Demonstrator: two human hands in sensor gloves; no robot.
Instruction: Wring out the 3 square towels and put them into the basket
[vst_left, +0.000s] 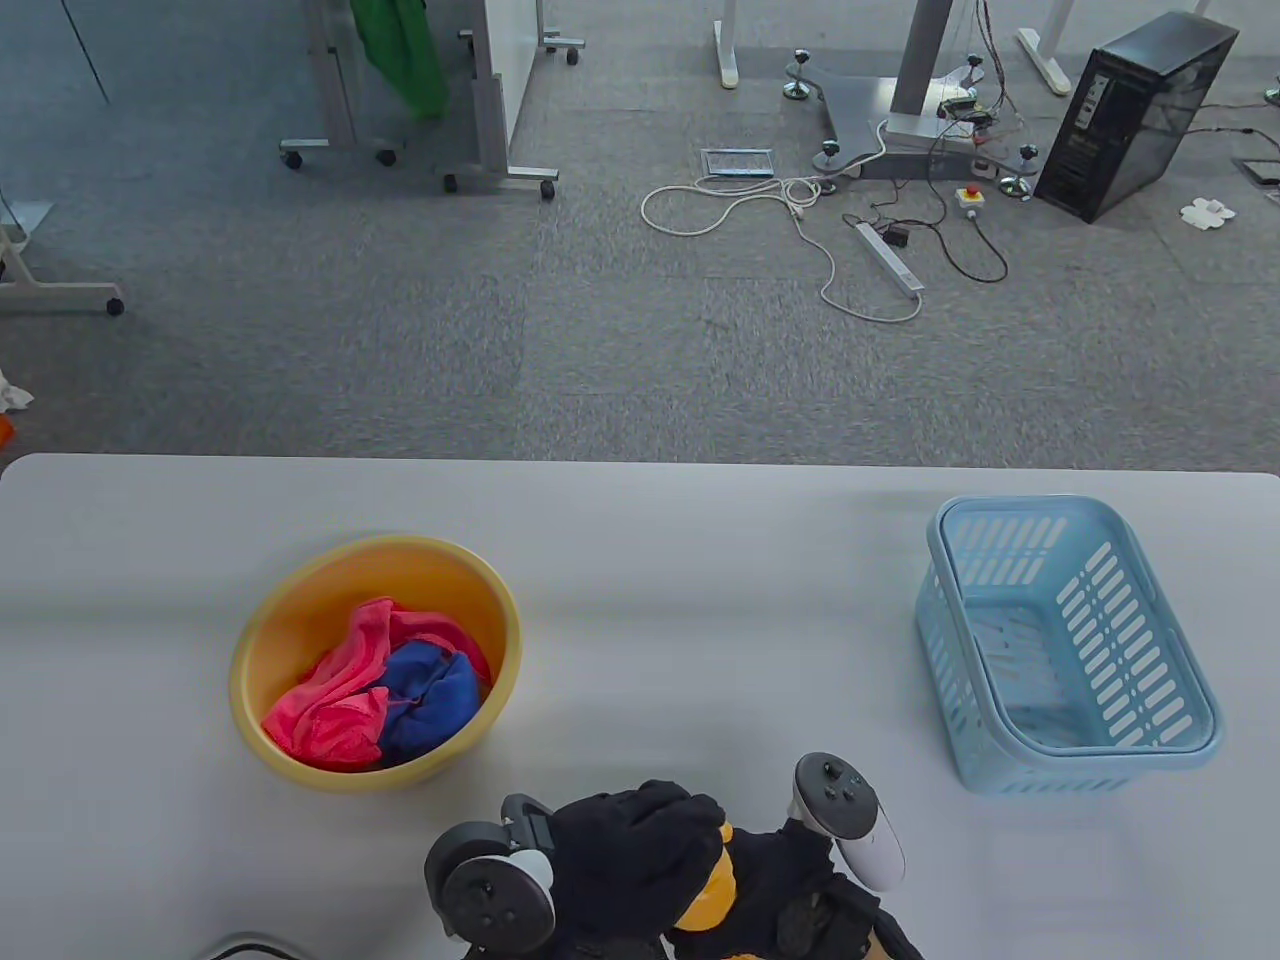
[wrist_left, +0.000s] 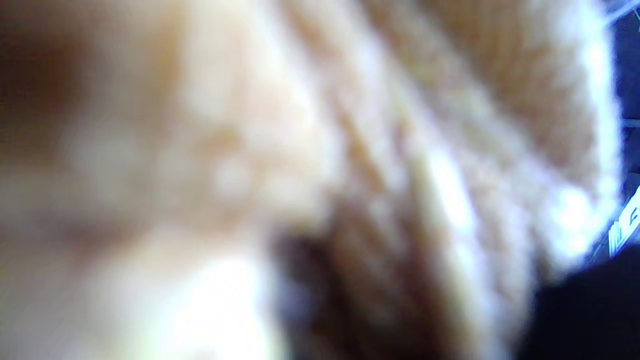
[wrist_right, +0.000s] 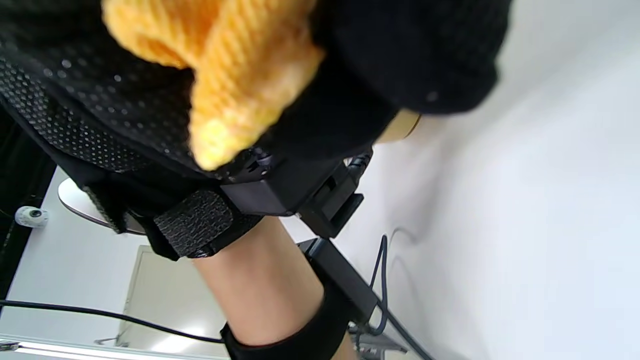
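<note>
Both gloved hands are bunched together at the table's near edge. My left hand (vst_left: 640, 840) and my right hand (vst_left: 790, 880) grip a yellow towel (vst_left: 712, 885) squeezed between them; only a small lump of it shows. In the right wrist view the yellow towel (wrist_right: 230, 65) bulges out between black gloved fingers (wrist_right: 100, 100). Blurred pale yellow cloth (wrist_left: 320, 165) fills the left wrist view. A pink towel (vst_left: 335, 690) and a blue towel (vst_left: 430, 700) lie crumpled in the yellow basin (vst_left: 300, 600) on the left. The light blue basket (vst_left: 1150, 640) on the right holds nothing.
Bare white table (vst_left: 700, 620) stretches between basin and basket. A dark cable (vst_left: 240, 945) runs along the near left edge. Beyond the far edge lie grey carpet, desk legs, loose cords and a black computer case (vst_left: 1130, 110).
</note>
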